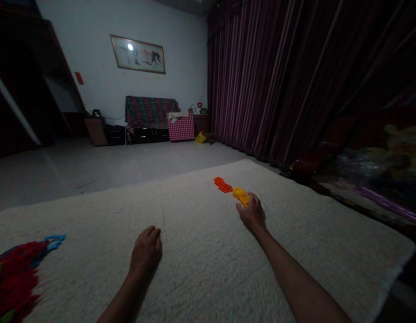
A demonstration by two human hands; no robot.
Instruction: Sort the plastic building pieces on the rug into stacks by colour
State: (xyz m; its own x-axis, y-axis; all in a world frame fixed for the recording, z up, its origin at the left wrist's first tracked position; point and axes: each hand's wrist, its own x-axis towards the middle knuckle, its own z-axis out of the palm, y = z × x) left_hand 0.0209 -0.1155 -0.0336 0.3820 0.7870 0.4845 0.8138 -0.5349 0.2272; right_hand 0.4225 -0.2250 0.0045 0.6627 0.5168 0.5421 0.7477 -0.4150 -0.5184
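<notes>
A broad cream, fleecy blanket-like sheet [201, 242] lies spread in front of me. My right hand [252, 213] reaches over it, thumb and fingers apart at the near edge of a bumpy yellow strip [240, 195], which the fingertips partly cover. Beyond that, a similar orange strip [223, 184] runs end to end with the yellow one. My left hand [147, 249] rests on the sheet with curled fingers, and nothing shows in them. At the lower left lies a red yarn-like heap [18, 273] with green and dark blue parts and a light blue loop [55, 241].
Dark purple curtains [248, 80] hang along the right, above a dark seat with plastic-wrapped things. Across the grey floor [144, 161] stands a low cabinet under a striped cloth [150, 112], beside a red checked cloth [181, 128]. A thin cord [90, 181] lies on the floor.
</notes>
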